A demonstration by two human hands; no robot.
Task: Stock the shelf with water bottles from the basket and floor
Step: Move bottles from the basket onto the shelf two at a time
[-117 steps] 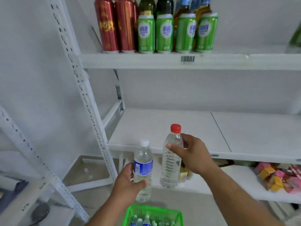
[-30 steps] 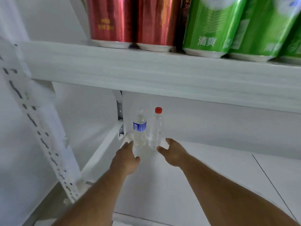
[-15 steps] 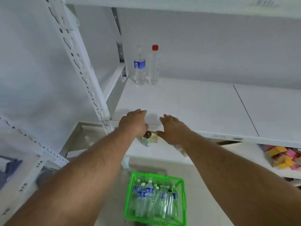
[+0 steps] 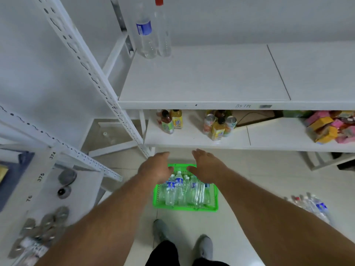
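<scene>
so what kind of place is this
Probably a small shop or its stockroom: white metal shelving holds drinks and snack packs, and a green basket of water bottles sits on the floor.

Bright, even, soft-shadowed light; wide-angle bending and blur toward the edges (centre sharper).

A plain pale wall (image 4: 249,18) is seen behind white metal racking with a perforated upright (image 4: 92,73). The floor (image 4: 259,179) is laid with light glossy tiles. A second white rack (image 4: 57,148) is set at left
</scene>
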